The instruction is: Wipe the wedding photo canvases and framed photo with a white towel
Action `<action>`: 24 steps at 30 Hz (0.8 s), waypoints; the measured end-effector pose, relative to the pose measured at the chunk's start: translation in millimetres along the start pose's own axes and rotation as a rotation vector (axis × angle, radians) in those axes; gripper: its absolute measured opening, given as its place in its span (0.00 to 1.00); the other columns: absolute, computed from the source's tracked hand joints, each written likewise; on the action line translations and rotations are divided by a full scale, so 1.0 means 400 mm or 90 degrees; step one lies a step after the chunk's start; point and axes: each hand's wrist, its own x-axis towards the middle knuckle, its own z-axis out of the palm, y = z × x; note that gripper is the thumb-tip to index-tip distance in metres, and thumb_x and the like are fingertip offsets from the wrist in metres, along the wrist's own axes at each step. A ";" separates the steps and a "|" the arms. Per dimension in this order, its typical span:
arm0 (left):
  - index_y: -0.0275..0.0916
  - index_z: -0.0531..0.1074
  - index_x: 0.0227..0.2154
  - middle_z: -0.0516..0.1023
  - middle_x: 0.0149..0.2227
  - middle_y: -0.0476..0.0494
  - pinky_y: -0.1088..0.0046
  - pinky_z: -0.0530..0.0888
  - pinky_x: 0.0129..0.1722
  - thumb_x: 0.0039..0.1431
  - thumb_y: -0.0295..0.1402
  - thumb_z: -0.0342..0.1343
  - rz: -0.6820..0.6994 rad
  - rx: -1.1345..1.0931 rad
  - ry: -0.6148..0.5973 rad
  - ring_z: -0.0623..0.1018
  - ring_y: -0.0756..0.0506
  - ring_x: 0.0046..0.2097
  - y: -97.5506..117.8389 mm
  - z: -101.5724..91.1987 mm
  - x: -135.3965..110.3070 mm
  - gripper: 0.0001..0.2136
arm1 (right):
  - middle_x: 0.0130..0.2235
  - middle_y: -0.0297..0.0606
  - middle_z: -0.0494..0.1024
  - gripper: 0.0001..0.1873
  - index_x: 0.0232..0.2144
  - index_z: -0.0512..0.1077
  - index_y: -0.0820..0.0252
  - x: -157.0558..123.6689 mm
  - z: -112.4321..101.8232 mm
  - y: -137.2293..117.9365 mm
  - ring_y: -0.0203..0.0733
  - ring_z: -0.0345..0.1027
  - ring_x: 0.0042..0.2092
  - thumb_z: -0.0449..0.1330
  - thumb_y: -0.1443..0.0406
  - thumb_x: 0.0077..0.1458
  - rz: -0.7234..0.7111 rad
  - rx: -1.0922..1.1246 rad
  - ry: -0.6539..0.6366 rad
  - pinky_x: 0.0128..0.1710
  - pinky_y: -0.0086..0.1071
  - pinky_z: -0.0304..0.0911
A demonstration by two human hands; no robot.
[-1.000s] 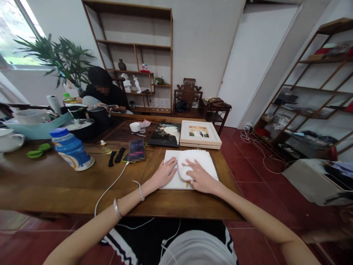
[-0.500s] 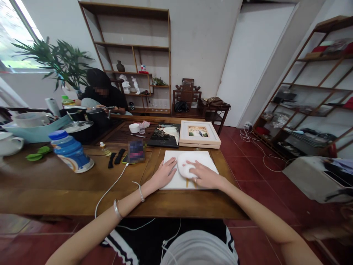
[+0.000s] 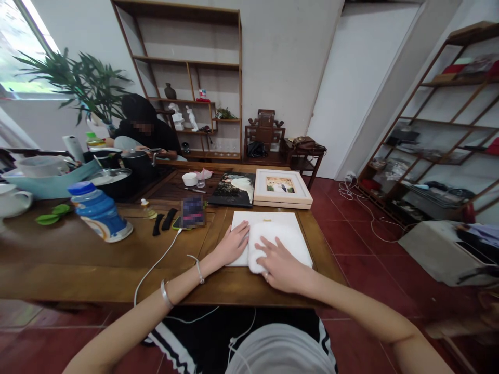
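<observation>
A flat white board or cover [image 3: 242, 218] with small gold marks lies on the wooden table in front of me. My left hand [image 3: 234, 243] rests flat on its left part, fingers stretched out, beside a fluffy white cloth [image 3: 286, 236]. On top of the cloth, my right hand [image 3: 283, 265] is spread and holds it against the board near the front edge. The thumb of that hand is partly hidden. Just behind the board lie a light-framed picture [image 3: 304, 192] and a dark picture panel [image 3: 224, 189].
To the left are a phone [image 3: 193, 213] on a white cable, black strips [image 3: 169, 219], a small dropper bottle [image 3: 148, 210] and a big blue-capped bottle [image 3: 101, 213]. A person [image 3: 144, 124] sits across the table. The table's right edge [image 3: 327, 244] is close by my right arm.
My right hand has drawn the white cloth toward me, down to the board's front part, uncovering a gold mark behind it. My left hand has stayed in place.
</observation>
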 end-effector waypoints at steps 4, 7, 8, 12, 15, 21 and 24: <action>0.36 0.59 0.55 0.58 0.61 0.35 0.51 0.54 0.59 0.62 0.29 0.41 -0.004 -0.003 0.002 0.55 0.42 0.63 0.004 -0.004 -0.001 0.19 | 0.56 0.51 0.65 0.14 0.40 0.72 0.61 -0.030 -0.031 -0.027 0.57 0.49 0.60 0.55 0.68 0.50 -0.045 0.024 -0.039 0.54 0.56 0.50; 0.37 0.60 0.55 0.58 0.61 0.36 0.51 0.54 0.59 0.62 0.29 0.41 -0.001 -0.007 0.004 0.56 0.42 0.63 0.004 -0.004 -0.001 0.19 | 0.53 0.52 0.68 0.11 0.38 0.72 0.61 0.001 -0.039 0.019 0.54 0.52 0.59 0.53 0.69 0.51 -0.021 0.048 -0.032 0.53 0.52 0.52; 0.38 0.59 0.55 0.58 0.61 0.36 0.51 0.54 0.59 0.62 0.30 0.41 0.000 -0.011 0.007 0.56 0.41 0.63 0.004 -0.004 -0.001 0.19 | 0.53 0.54 0.68 0.11 0.37 0.72 0.62 0.018 -0.037 0.043 0.54 0.52 0.59 0.53 0.69 0.52 -0.006 0.053 -0.028 0.53 0.53 0.52; 0.39 0.58 0.56 0.58 0.61 0.37 0.50 0.54 0.59 0.62 0.32 0.41 -0.003 -0.024 0.016 0.56 0.41 0.63 0.001 -0.001 0.000 0.19 | 0.56 0.55 0.63 0.11 0.40 0.70 0.63 0.095 -0.006 0.138 0.53 0.47 0.62 0.52 0.66 0.55 0.026 0.050 0.030 0.56 0.55 0.46; 0.39 0.57 0.57 0.58 0.61 0.37 0.50 0.53 0.59 0.63 0.32 0.41 -0.005 -0.021 0.012 0.56 0.41 0.63 0.000 0.000 0.000 0.19 | 0.59 0.52 0.60 0.12 0.42 0.69 0.62 0.130 0.022 0.175 0.53 0.43 0.63 0.53 0.66 0.56 0.028 0.039 0.077 0.56 0.58 0.43; 0.39 0.59 0.56 0.57 0.61 0.37 0.50 0.53 0.59 0.63 0.32 0.40 -0.005 -0.022 0.005 0.55 0.42 0.63 0.001 0.001 0.001 0.19 | 0.59 0.49 0.59 0.12 0.41 0.71 0.62 0.121 0.035 0.162 0.54 0.40 0.63 0.53 0.67 0.54 -0.001 0.029 0.087 0.56 0.61 0.38; 0.39 0.59 0.56 0.58 0.61 0.37 0.50 0.54 0.59 0.62 0.31 0.41 -0.002 -0.024 0.016 0.56 0.41 0.63 0.003 -0.001 0.001 0.19 | 0.58 0.50 0.61 0.11 0.39 0.71 0.62 0.086 0.018 0.128 0.52 0.41 0.63 0.52 0.66 0.56 -0.026 0.036 0.071 0.56 0.59 0.39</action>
